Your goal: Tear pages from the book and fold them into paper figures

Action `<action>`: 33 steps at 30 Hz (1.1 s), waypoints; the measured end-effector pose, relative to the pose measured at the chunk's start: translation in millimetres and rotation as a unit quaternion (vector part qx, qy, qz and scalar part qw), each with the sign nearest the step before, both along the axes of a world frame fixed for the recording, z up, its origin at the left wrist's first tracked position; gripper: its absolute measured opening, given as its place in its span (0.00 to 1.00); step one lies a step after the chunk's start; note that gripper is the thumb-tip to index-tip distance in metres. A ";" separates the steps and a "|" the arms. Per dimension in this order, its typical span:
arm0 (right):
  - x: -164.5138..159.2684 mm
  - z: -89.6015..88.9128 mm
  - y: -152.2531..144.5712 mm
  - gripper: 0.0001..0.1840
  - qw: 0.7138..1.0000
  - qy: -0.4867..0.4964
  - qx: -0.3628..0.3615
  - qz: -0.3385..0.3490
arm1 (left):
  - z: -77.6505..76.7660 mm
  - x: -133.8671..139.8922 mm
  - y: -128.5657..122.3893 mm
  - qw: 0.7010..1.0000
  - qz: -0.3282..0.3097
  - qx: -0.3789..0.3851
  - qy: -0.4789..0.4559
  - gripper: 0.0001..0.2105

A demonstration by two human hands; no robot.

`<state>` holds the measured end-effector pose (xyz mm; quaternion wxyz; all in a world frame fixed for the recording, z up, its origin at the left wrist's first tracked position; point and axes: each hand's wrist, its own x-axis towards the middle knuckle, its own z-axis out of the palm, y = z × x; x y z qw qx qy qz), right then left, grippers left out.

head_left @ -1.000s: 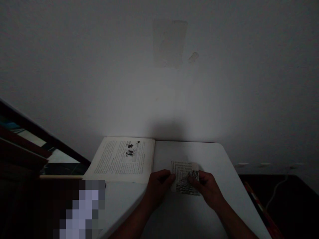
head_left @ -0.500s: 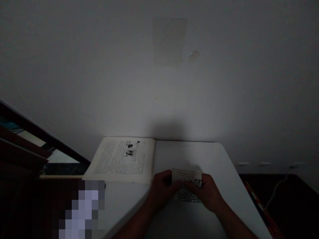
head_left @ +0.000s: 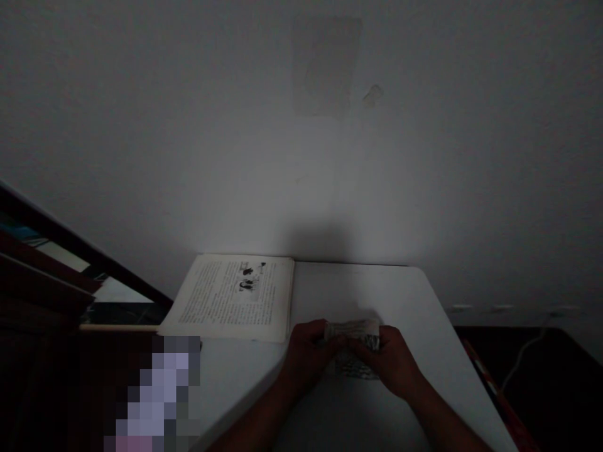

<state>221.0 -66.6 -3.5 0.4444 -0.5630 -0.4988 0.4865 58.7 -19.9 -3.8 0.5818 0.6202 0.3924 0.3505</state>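
While the left hand [head_left: 306, 350] pinches one side of the printed paper [head_left: 357, 327] over the white desk [head_left: 370, 287], the right hand [head_left: 394, 359] has a closed grip on its other side.

Dim, uneven light; most of the view is filled by a plain greyish-white wall [head_left: 198, 138]. A faint rectangular patch [head_left: 327, 66] is seen high up, with a small irregular mark [head_left: 373, 96] beside it. A white, round-cornered table [head_left: 358, 289] is set against the wall; a soft shadow [head_left: 318, 238] is cast above its far edge. At left, a slanting dark rail [head_left: 85, 248] is seen. At right, pale fittings [head_left: 502, 309] are mounted low, a pale cord [head_left: 522, 351] is hung, dark area below.
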 end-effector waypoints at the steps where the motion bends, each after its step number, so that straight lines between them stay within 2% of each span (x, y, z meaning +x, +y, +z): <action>1: 0.6 0.4 -0.1 0.13 1.000 0.001 0.002 0.003 | -0.6 -0.6 0.2 1.000 -0.008 -0.004 -0.008 0.13; 11: 3.6 -6.3 -0.3 0.15 0.999 0.036 -0.029 0.005 | 0.0 -4.3 2.0 0.998 -0.053 -0.008 -0.044 0.18; 15: 4.0 -1.9 0.2 0.15 0.999 0.026 -0.023 0.022 | -0.1 -4.7 4.0 0.999 -0.031 0.012 -0.017 0.19; 21: 4.1 -1.7 -0.9 0.14 0.998 0.035 -0.029 0.040 | 6.4 -5.8 5.8 0.996 0.050 0.048 0.049 0.19; 26: 3.3 -1.4 -0.9 0.14 0.995 0.079 -0.050 0.046 | 6.5 -4.6 6.5 0.998 0.058 0.006 0.037 0.20; 33: 5.4 -1.3 0.1 0.15 0.993 0.109 -0.036 0.032 | 4.4 -2.8 7.8 0.999 0.027 -0.043 0.002 0.18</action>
